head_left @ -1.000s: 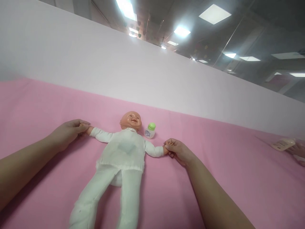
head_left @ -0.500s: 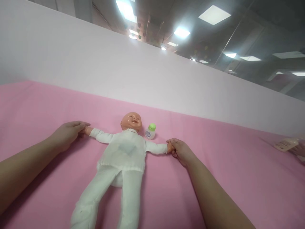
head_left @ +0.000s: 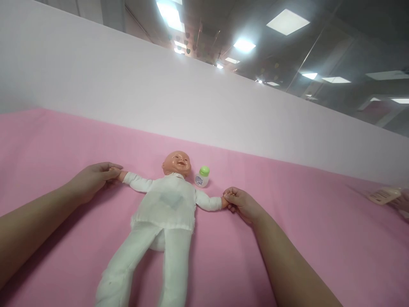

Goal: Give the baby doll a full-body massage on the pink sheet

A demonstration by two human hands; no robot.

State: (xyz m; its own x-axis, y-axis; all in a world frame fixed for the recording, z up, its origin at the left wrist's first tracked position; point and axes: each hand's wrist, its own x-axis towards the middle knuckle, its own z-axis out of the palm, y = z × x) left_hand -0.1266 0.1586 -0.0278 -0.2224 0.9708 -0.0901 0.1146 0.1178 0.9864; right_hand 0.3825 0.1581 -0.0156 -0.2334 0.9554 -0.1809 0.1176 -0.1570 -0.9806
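A baby doll [head_left: 164, 209] in white clothes lies on its back on the pink cloth [head_left: 303, 238], arms spread wide, head toward the wall. My left hand [head_left: 92, 179] grips the doll's hand at the left. My right hand [head_left: 241, 202] grips the doll's other hand at the right. A small white bottle with a green cap [head_left: 202, 176] stands just right of the doll's head, clear of both my hands.
A white partition wall [head_left: 159, 94] runs along the far edge of the cloth. At the far right edge lies a beige object with a barcode label [head_left: 381, 195], with part of another person's hand [head_left: 403, 204] beside it.
The doll's right-side arm was stretched outward half a second ago and has come back in slightly with my right hand. My left hand stays on the doll's hand.
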